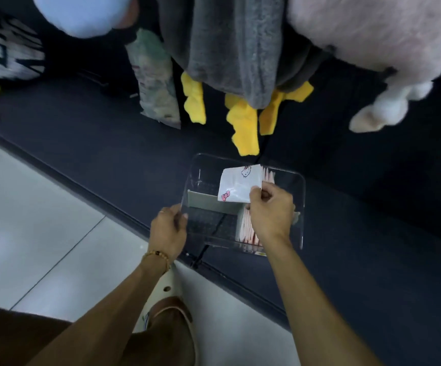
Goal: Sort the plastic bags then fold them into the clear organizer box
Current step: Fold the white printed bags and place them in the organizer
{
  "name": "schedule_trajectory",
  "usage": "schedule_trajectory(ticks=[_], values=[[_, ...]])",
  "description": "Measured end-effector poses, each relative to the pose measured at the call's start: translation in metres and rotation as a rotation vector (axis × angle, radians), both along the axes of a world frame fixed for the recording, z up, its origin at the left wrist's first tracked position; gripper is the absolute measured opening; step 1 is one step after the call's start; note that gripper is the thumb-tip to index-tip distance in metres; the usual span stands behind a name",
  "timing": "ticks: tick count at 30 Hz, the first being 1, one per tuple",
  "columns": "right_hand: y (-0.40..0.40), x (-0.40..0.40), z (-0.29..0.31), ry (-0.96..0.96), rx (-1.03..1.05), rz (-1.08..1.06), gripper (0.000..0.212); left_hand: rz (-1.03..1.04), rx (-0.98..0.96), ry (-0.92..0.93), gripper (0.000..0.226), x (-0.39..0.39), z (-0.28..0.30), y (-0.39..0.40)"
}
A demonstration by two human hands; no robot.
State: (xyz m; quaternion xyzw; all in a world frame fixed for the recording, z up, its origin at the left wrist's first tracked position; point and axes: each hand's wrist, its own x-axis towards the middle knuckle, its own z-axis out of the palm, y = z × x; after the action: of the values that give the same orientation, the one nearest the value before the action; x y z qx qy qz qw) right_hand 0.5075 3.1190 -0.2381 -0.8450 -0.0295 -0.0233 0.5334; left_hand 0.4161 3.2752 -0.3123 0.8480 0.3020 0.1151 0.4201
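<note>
- Plastic bag (239,184), one: white, folded flat, printed with small pink cartoon marks; held upright over the far right compartment of the box, its lower right corner pinched by the right hand (271,210).
- Clear organizer box (300,207), one: stands on a dark shelf (95,154) at its near edge; a grey divider (209,202) splits it into compartments.
- Stored bags (248,231), several: pink and white, standing on edge in the near right compartment; more show behind the held bag in the far right compartment. Both left compartments look unfilled.
- Left hand (168,228): curled round the box's near left corner, steadying it.
- Key relation: the bag lies just above and left of the right hand, directly over its slot, flat face parallel to the filed row; the right hand is the nearer one, so the likely move is straight down.
- Plush toys (240,122), several: hang above the shelf, apart from the box.
</note>
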Motion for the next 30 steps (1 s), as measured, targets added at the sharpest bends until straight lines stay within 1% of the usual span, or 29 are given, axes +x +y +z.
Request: schedule_trajectory(ticks=[2, 4, 6, 7, 8, 9, 11, 14, 16, 19, 21, 24, 26, 28, 30], values=[[0.014, 0.010, 0.000, -0.137, -0.153, -0.048, 0.028, -0.039, -0.001, -0.042, 0.026, 0.001, -0.003, -0.001], [0.027, 0.016, -0.001, -0.236, -0.302, -0.084, 0.024, -0.113, -0.028, -0.088, 0.032, 0.004, -0.002, -0.007], [0.040, 0.021, -0.006, -0.249, -0.455, -0.031, 0.022, -0.194, -0.063, -0.115, 0.034, 0.009, -0.001, -0.016], [0.045, 0.023, -0.011, -0.218, -0.507, 0.034, 0.023, -0.219, -0.079, -0.115, 0.034, 0.012, -0.001, -0.021], [0.050, 0.025, -0.015, -0.157, -0.516, 0.104, 0.027, -0.225, -0.103, -0.104, 0.033, 0.015, -0.001, -0.026], [0.054, 0.027, -0.019, -0.080, -0.490, 0.162, 0.030, -0.218, -0.132, -0.093, 0.032, 0.018, -0.002, -0.031], [0.058, 0.031, -0.023, 0.041, -0.411, 0.203, 0.037, -0.197, -0.190, -0.083, 0.030, 0.023, -0.003, -0.037], [0.057, 0.038, -0.022, 0.109, -0.407, 0.242, 0.041, -0.156, -0.257, -0.075, 0.027, 0.026, -0.002, -0.041], [0.054, 0.038, -0.019, 0.129, -0.379, 0.255, 0.037, -0.115, -0.292, -0.071, 0.025, 0.024, 0.000, -0.043], [0.043, 0.032, -0.013, 0.144, -0.257, 0.194, 0.029, -0.016, -0.349, -0.108, 0.018, 0.013, 0.008, -0.049], [0.031, 0.027, -0.008, 0.139, -0.198, 0.145, 0.022, 0.056, -0.395, -0.146, 0.018, 0.005, 0.015, -0.056], [0.004, 0.020, 0.001, 0.131, -0.108, 0.056, 0.024, 0.093, -0.478, -0.166, 0.023, -0.005, 0.028, -0.073], [-0.023, 0.015, 0.008, 0.118, -0.040, -0.011, 0.023, 0.120, -0.516, -0.173, 0.027, -0.010, 0.037, -0.088], [-0.059, 0.011, 0.012, 0.109, 0.002, -0.075, 0.018, 0.137, -0.558, -0.186, 0.025, -0.014, 0.046, -0.108], [-0.102, 0.003, 0.014, 0.106, 0.021, -0.146, 0.018, 0.113, -0.640, -0.190, 0.021, -0.014, 0.054, -0.136]])
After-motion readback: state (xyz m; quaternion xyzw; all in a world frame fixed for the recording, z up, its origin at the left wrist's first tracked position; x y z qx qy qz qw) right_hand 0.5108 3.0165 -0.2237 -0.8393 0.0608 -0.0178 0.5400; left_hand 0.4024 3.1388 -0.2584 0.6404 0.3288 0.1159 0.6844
